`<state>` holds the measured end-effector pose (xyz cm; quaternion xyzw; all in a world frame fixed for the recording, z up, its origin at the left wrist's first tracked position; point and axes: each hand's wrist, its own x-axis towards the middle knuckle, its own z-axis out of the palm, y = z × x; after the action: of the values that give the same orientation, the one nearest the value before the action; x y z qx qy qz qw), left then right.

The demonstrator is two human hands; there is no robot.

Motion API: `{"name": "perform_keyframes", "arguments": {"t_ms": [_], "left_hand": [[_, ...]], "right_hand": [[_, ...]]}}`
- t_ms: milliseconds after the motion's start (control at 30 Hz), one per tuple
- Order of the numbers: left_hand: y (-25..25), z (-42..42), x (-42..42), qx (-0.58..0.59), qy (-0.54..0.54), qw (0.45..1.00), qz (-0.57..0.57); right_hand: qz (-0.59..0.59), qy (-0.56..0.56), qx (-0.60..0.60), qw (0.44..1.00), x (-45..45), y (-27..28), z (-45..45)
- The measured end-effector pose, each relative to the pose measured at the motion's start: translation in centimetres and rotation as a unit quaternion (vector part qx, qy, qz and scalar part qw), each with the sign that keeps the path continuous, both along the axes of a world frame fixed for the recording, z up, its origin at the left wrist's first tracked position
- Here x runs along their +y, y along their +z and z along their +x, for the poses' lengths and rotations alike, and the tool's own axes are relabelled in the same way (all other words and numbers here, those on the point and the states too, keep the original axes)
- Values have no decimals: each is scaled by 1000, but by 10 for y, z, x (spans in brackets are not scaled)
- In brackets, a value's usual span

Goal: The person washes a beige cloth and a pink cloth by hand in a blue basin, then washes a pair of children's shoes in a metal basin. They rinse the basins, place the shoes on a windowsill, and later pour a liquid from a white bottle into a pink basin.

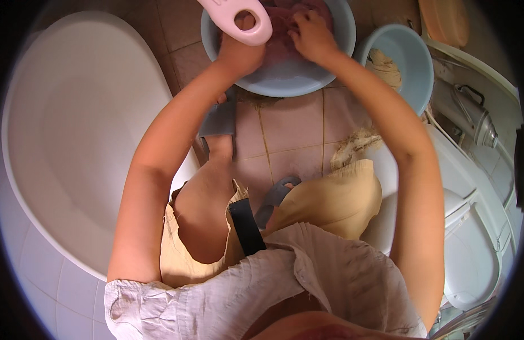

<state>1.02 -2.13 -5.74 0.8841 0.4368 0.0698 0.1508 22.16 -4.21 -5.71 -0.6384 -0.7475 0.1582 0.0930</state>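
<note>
A round light-blue plastic basin point(291, 87) stands on the floor at the top centre, with wet reddish cloth point(281, 27) and cloudy water in it. My right hand point(312, 38) is over the cloth, its fingers bent and spread against it; whether they grip it is unclear. My left hand point(244, 55) is at the basin's left side, its fingers mostly hidden behind a pink plastic handle point(262, 32) with an oval hole. What that handle belongs to runs out of the top of the view, and whether my left hand holds anything cannot be seen.
At left lies a large white tub point(75, 127). Right of the basin stands a smaller blue bucket point(415, 72) with beige cloth point(385, 70) inside. A white toilet point(436, 170) and a metal cylinder with a handle point(463, 106) are at right. My slippered feet rest on the tiles.
</note>
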Motion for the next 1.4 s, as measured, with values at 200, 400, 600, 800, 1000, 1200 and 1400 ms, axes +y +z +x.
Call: {"name": "perform_keyframes", "arguments": {"t_ms": [200, 400, 600, 800, 1000, 1200, 1400], "left_hand": [[-23, 21, 4, 194, -30, 972, -126], [5, 30, 43, 58, -69, 993, -81], [-38, 4, 66, -39, 35, 979, -196], [36, 5, 44, -54, 82, 980, -175], [88, -3, 53, -233, -31, 943, -237], [-31, 11, 34, -132, 52, 984, -109], [-68, 35, 29, 48, 0, 996, -75]], "right_hand": [[-48, -1, -148, 988, -8, -23, -18], [-202, -60, -42, 977, 31, -43, -2], [-173, -68, 73, 980, 38, 24, 40], [-75, -122, 200, 969, 30, 129, 24], [-121, -157, 517, 833, 27, 98, 38], [-77, -69, 102, 989, 8, 15, -6], [-34, -124, -101, 987, -4, -39, -29]]}}
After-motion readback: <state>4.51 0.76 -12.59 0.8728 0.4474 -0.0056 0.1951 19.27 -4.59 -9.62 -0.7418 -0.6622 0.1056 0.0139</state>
